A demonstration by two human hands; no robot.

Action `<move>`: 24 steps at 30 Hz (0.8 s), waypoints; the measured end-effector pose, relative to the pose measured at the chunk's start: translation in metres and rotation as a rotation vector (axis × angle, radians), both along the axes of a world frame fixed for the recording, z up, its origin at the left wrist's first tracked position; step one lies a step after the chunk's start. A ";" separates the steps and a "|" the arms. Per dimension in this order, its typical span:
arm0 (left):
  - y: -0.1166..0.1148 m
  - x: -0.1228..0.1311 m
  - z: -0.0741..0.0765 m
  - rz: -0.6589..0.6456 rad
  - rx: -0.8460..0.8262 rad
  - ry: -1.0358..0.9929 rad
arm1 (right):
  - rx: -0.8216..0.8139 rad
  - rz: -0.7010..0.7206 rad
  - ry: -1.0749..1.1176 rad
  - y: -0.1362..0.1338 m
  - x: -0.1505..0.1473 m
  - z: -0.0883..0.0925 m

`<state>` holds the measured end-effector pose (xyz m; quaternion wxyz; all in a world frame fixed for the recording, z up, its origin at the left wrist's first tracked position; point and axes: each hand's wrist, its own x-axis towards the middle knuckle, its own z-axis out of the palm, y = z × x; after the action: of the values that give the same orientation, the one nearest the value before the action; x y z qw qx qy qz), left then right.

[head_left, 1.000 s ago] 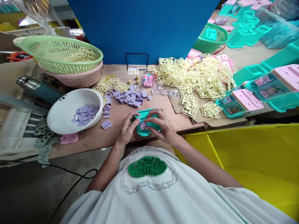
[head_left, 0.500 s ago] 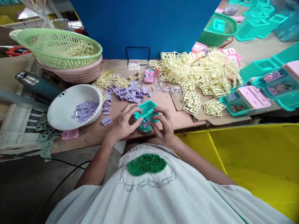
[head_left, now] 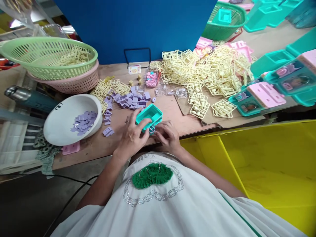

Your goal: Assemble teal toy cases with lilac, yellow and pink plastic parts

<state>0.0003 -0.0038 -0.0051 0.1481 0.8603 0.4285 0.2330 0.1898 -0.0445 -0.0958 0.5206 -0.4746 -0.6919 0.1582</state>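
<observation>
My left hand (head_left: 133,133) is closed on a small teal plastic box (head_left: 154,113), thumb on its near side and fingers along its left edge. The box is tilted, its open hollow facing up. At its near end sits a small part, clear with a purple edge (head_left: 151,129), close to my left thumb. My right hand (head_left: 170,135) is at the box's near right corner, fingers curled in and thumb bent against them. Whatever those fingertips hold is hidden. Loose purple plastic pieces (head_left: 132,100) lie just beyond my left hand.
A white bowl (head_left: 95,131) of purple pieces stands left, before stacked green (head_left: 49,62) and pink baskets (head_left: 71,86). Cream part frames (head_left: 180,67) are heaped behind, right. Teal-and-pink toy boxes (head_left: 249,102) stand far right. A yellow bin (head_left: 278,158) adjoins the table's front edge.
The teal box has turned and tilted in my left hand. My right hand has come off its right side, down to the near corner, fingers more curled. The view has shifted slightly.
</observation>
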 end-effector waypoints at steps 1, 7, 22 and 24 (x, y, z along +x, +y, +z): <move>0.002 0.002 0.003 -0.015 0.005 0.021 | -0.003 0.003 -0.002 0.000 0.000 -0.001; 0.006 0.009 0.017 0.008 0.046 0.274 | -0.046 -0.015 0.000 0.003 0.000 -0.006; 0.024 -0.004 0.027 0.018 -0.060 0.032 | 0.028 0.087 -0.053 0.027 0.005 0.024; 0.031 -0.011 0.031 0.001 -0.127 0.007 | 0.042 0.132 -0.077 0.032 0.005 0.029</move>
<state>-0.0109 0.0272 0.0264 0.2009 0.8498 0.4431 0.2027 0.1945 -0.0125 -0.0670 0.4920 -0.4226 -0.7443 0.1592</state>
